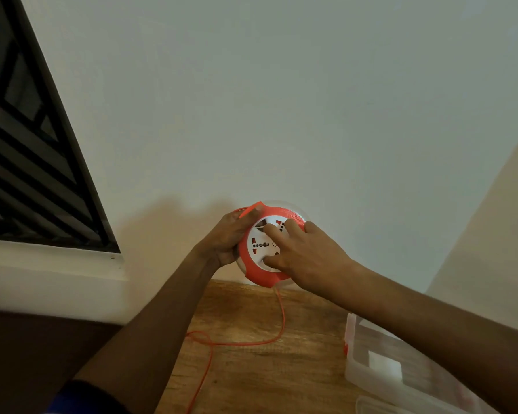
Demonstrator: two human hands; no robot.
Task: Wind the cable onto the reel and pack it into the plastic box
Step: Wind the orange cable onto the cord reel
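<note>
An orange and white round cable reel (259, 245) with sockets on its white face is held up in front of the wall. My left hand (226, 239) grips its left rim. My right hand (304, 255) lies on the white face, fingers pressed on it. An orange cable (277, 333) hangs from the reel's bottom, loops over the wooden table (251, 375) and runs off the lower edge. A clear plastic box (368, 366) stands at the lower right, partly hidden by my right forearm.
A plain wall fills the background. A dark barred window (27, 150) with a white sill is at the left. A clear lid (377, 406) lies by the box at the bottom edge.
</note>
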